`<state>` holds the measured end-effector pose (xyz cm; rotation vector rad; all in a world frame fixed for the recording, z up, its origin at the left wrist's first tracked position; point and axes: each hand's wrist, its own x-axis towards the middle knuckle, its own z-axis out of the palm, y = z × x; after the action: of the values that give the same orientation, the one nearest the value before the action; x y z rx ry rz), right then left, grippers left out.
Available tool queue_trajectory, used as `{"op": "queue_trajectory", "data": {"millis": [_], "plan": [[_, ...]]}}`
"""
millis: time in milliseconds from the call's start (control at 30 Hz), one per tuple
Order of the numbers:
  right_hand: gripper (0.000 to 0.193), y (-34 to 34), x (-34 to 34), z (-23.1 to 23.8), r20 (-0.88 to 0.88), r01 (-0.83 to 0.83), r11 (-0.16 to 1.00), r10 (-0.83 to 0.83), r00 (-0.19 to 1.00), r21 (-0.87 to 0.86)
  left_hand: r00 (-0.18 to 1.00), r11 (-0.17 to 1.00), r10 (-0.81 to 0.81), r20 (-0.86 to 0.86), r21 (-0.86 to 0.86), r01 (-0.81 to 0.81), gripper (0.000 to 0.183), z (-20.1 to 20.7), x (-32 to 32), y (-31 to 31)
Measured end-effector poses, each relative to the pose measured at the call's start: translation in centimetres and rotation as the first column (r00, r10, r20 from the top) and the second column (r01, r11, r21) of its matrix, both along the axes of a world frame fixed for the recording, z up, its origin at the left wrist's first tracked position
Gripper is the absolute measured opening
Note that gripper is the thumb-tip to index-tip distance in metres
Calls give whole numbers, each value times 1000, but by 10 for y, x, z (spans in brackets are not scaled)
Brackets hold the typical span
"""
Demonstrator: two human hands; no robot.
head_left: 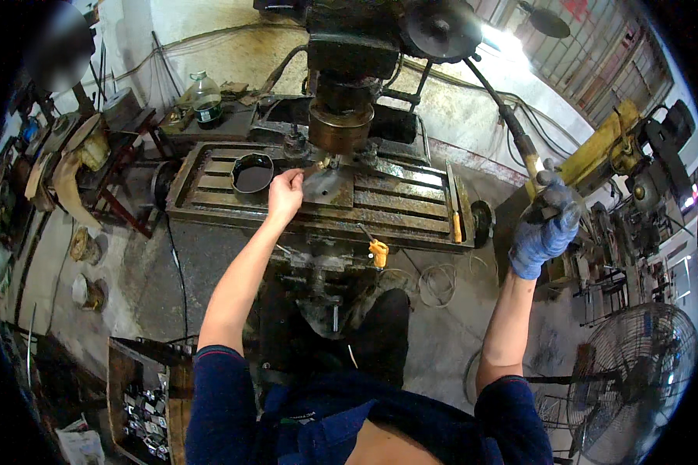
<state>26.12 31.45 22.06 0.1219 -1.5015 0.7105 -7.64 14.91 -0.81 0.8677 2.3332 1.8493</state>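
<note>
My bare left hand (285, 194) is closed in a pinch on a thin brownish stick-like tool (315, 167), perhaps a small brush. Its far end reaches close to a small metal part (333, 162) under the machine's spindle (341, 124). Just left of this hand, a round black pan (252, 173) of dark liquid rests on the slotted machine table (411, 203). My right hand (543, 232), in a blue-grey glove, is wrapped around the lower end of a long lever (516, 128) that slopes down from the machine head at the upper right.
A yellow-handled tool (457, 226) lies at the table's right end, and an orange handle (378, 252) hangs at its front edge. A wooden box (120, 395) of metal pieces stands lower left. To the lower right is a caged fan (636, 380). A clear jug (206, 101) stands behind, left.
</note>
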Motion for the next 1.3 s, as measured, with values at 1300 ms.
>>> {"op": "queue_trajectory", "data": {"millis": [1300], "plan": [[33,34,47,-23,-84,-362,754,381,921,-548,765,700,445,-465,-352,-621,17,48,-2,-379]]}}
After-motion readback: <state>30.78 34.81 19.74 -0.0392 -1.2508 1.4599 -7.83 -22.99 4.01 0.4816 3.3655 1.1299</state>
